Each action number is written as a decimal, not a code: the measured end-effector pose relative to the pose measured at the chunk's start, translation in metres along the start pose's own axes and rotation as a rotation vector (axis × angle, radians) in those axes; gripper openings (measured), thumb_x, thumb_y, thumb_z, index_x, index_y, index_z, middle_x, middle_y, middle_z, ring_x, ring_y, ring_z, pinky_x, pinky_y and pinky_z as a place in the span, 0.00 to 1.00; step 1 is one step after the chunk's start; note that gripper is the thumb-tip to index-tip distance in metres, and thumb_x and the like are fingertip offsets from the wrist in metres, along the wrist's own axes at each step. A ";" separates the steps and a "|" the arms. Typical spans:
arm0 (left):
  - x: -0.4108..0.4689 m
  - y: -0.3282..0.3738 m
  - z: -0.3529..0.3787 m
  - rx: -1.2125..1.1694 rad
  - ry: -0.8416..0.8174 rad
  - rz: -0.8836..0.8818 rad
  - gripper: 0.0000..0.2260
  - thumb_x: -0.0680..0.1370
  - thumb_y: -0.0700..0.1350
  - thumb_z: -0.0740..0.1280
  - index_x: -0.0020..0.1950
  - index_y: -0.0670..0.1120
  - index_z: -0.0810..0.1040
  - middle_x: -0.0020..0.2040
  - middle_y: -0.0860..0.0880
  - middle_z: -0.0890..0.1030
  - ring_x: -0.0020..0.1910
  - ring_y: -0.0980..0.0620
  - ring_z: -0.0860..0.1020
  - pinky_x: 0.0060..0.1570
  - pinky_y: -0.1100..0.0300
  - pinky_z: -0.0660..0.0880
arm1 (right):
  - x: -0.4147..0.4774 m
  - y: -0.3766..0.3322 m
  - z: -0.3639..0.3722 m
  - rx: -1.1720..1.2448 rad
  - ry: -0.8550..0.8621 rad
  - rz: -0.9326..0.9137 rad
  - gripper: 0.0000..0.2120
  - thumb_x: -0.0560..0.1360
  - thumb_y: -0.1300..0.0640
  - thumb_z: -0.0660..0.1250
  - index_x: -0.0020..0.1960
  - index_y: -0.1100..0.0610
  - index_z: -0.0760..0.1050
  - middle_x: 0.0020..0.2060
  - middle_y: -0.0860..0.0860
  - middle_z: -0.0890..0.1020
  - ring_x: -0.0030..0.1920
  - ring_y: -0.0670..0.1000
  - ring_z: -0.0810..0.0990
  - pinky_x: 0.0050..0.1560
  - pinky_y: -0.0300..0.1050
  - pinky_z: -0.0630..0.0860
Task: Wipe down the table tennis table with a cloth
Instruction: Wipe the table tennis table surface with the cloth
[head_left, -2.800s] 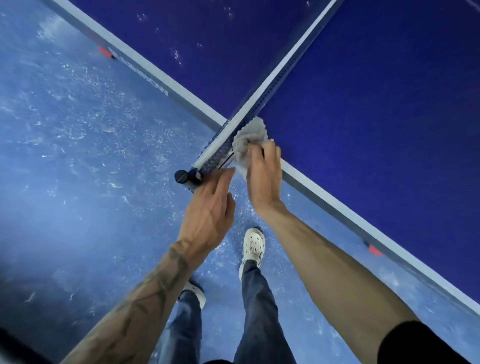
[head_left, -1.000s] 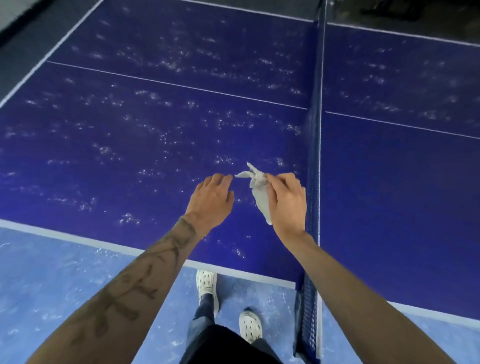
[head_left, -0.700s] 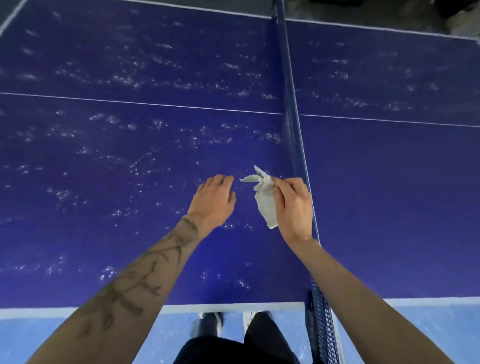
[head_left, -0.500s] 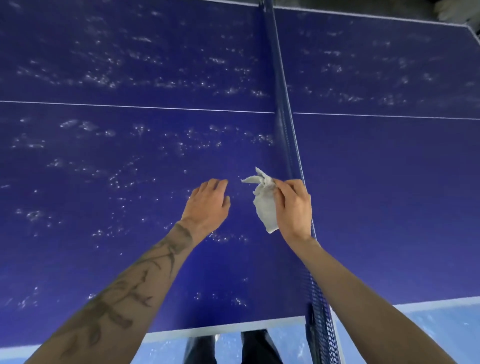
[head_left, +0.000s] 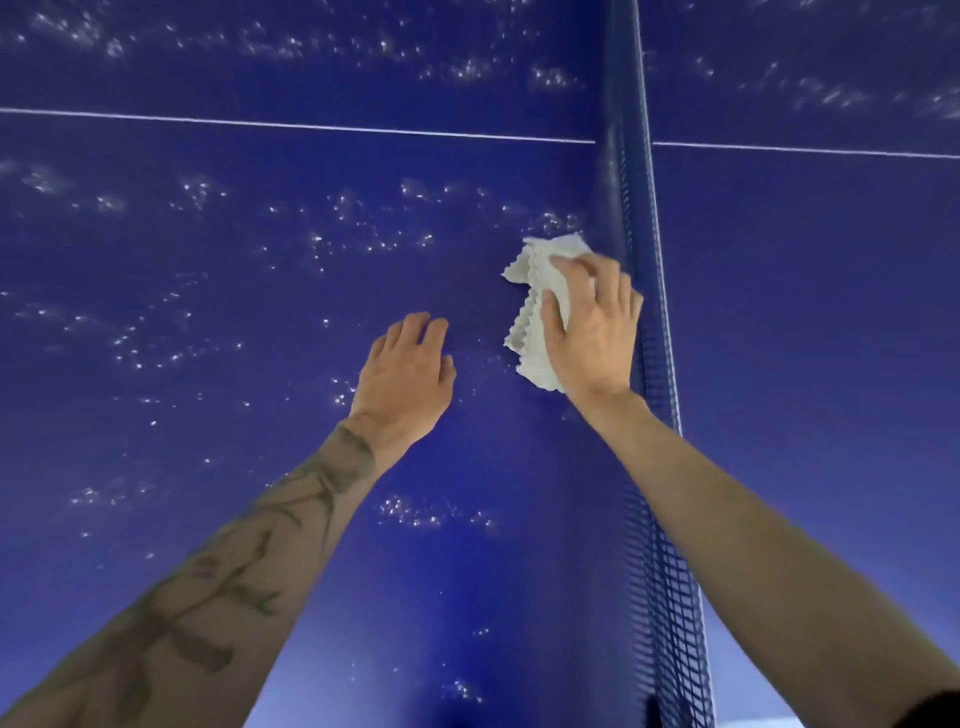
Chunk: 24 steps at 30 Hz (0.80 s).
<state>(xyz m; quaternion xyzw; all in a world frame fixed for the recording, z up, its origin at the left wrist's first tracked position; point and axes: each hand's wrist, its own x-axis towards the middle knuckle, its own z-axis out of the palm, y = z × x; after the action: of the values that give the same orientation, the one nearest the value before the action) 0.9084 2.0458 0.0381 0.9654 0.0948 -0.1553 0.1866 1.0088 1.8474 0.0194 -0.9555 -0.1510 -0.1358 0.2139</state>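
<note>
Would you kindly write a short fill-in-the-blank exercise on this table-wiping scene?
1. The right hand presses the cloth onto the table, whose top is ___.
2. The left hand holds ___.
3. The cloth lies just to the ___ of the net.
4. The specks scattered over the table are ___ in colour.

Missing words: blue; nothing; left; white.

You see: 1 dark-blue table tennis table (head_left: 805, 364) | 1 crumpled white cloth (head_left: 527, 338) | 1 dark-blue mesh net (head_left: 631, 208) | 1 thin white centre line (head_left: 311, 126) | 2 bare hands, yours: 1 left hand (head_left: 402, 379), 1 right hand (head_left: 592, 338)
</note>
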 end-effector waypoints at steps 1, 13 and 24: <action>0.005 0.001 0.005 0.003 0.013 0.001 0.22 0.87 0.46 0.60 0.80 0.41 0.67 0.79 0.42 0.67 0.76 0.41 0.67 0.75 0.48 0.64 | -0.012 0.001 0.003 -0.030 -0.067 -0.012 0.18 0.81 0.56 0.69 0.71 0.55 0.76 0.64 0.56 0.78 0.60 0.59 0.77 0.60 0.58 0.75; 0.041 0.005 0.032 0.054 0.205 0.090 0.21 0.85 0.43 0.61 0.76 0.38 0.70 0.77 0.37 0.69 0.76 0.36 0.69 0.76 0.40 0.67 | -0.075 0.009 -0.003 0.045 -0.220 0.054 0.14 0.85 0.57 0.62 0.68 0.59 0.76 0.66 0.56 0.77 0.62 0.57 0.76 0.60 0.57 0.78; 0.077 0.001 0.042 0.136 0.312 0.093 0.23 0.87 0.47 0.53 0.79 0.38 0.65 0.80 0.37 0.65 0.80 0.36 0.64 0.79 0.40 0.62 | -0.042 -0.004 0.030 -0.062 -0.300 0.021 0.23 0.88 0.49 0.55 0.80 0.55 0.68 0.78 0.55 0.70 0.79 0.58 0.67 0.76 0.58 0.69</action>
<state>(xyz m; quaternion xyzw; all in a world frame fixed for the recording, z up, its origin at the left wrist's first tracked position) 0.9690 2.0379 -0.0244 0.9916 0.0671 -0.0007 0.1108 0.9749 1.8547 -0.0185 -0.9728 -0.1668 0.0064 0.1608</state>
